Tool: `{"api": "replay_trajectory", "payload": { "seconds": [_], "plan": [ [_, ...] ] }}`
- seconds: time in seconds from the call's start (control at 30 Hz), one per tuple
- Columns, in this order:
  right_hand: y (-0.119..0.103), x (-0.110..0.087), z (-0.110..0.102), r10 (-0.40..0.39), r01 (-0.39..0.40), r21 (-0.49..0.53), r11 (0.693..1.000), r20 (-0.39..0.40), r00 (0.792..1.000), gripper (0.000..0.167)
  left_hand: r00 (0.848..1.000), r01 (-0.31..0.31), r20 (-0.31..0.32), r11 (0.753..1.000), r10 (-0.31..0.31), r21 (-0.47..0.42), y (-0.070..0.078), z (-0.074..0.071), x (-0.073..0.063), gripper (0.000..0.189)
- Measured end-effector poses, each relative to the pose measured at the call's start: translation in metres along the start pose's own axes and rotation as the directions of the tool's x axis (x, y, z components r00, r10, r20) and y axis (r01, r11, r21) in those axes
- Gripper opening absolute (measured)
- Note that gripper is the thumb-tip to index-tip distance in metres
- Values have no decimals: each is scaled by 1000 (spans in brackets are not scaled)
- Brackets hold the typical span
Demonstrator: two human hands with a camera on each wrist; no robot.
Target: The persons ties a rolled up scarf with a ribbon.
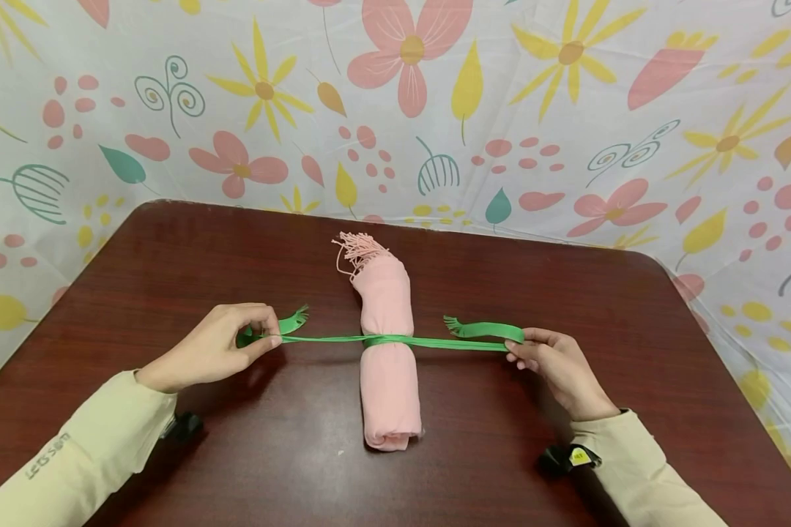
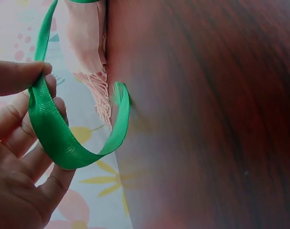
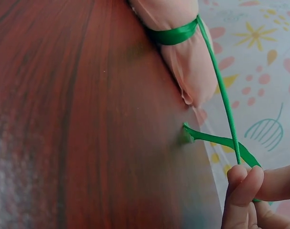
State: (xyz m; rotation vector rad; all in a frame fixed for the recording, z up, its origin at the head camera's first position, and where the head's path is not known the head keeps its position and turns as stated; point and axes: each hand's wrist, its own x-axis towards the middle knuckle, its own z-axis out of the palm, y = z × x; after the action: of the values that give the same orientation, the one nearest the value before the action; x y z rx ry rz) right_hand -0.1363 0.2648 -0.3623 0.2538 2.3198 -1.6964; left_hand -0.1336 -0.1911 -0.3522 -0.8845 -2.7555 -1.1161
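A rolled pink scarf with a tasselled end lies lengthwise on the table, its fringe toward the far side. Round its middle runs a green ribbon, cinched so the roll narrows there. My left hand pinches one side of the ribbon between thumb and fingers; a frayed tail loops below the grip in the left wrist view. On the other side my right hand pinches the opposite length, its loose tail curling back toward the scarf. Both lengths stretch nearly straight outward from the roll.
The dark reddish-brown table has a glossy wood-grain top with rounded far corners. Behind it hangs a white cloth printed with flowers and leaves. A dark wrist device sits at the right cuff, another at the left.
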Motion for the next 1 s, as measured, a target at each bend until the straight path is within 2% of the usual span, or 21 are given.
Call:
{"api": "replay_trajectory", "payload": {
  "seconds": [0.13, 0.23, 0.33, 0.4, 0.67, 0.87, 1.0],
  "plan": [
    [0, -3, 2, -8, 8, 67, 998, 5, 1000, 36, 999, 35, -11, 999, -35, -26, -1, 4, -1, 17],
    [1, -5, 4, -17, 14, 159, 987, 14, 1000, 29, 998, 68, -12, 996, -69, -50, -1, 8, -2, 13],
    [1, -6, 6, -21, 17, 245, 969, 15, 1000, 18, 997, 72, -20, 996, -73, -61, -1, 12, 0, 11],
    [0, -6, 7, -21, 15, 276, 961, 17, 1000, 18, 997, 70, -22, 996, -72, -63, -1, 14, 1, 9],
    [0, -3, 13, -14, 4, 245, 970, 39, 999, 37, 997, 72, -24, 997, -72, -28, 1, 21, 10, 6],
    [-1, -5, 13, -1, -15, 235, 972, 67, 998, 36, 996, 57, -67, 998, -55, 23, 8, 24, 13, 12],
    [-1, -8, 12, 5, -18, 183, 983, 72, 997, 45, 994, 48, -99, 998, -43, 45, 11, 25, 13, 20]
  ]
}}
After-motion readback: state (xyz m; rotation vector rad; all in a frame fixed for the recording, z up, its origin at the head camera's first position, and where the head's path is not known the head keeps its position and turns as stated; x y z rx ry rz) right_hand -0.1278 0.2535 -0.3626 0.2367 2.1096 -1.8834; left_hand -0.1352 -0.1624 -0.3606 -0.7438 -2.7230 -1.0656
